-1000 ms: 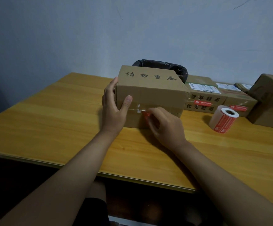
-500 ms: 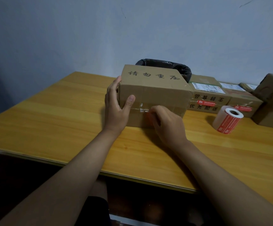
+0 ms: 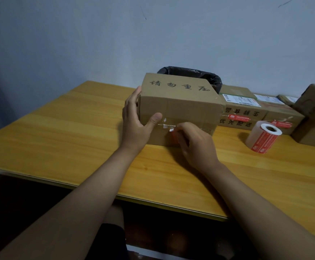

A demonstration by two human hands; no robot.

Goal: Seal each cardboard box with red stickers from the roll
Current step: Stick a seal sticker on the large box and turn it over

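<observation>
A head-worn camera looks down at a yellow wooden tabletop (image 3: 62,128) against a pale blue-grey wall. A person's two bare forearms reach in from the bottom edge toward a cardboard box (image 3: 179,102) at the centre, with black handwritten characters on its top.

The left hand (image 3: 136,122) grips the box's left end at about 9 o'clock: the fingers wrap round the side, mostly hidden, and the thumb presses flat on the front face beside the seam. The right hand (image 3: 194,141) is curled against the front face at about 5 o'clock of the box, fingertips bunched at the seam. They pinch a red sticker (image 3: 173,135), of which only a small red and white sliver shows at the knuckles; the rest is covered by the hand. Scraps of pale tape mark the seam between thumb and fingers.

At 3 o'clock, well apart from the box, the sticker roll (image 3: 263,138) stands tilted on the tabletop, white with red printed labels and an open core.

Behind it, a row of sealed boxes (image 3: 241,111) runs along the wall, partly hidden by the central box. Two show red stickers on their front seams; the printing is too small to read. A larger box (image 3: 314,117) at the right edge is cut off by the frame. A black bag-lined bin (image 3: 209,76) peeks out behind the central box, only its rim visible.
</observation>
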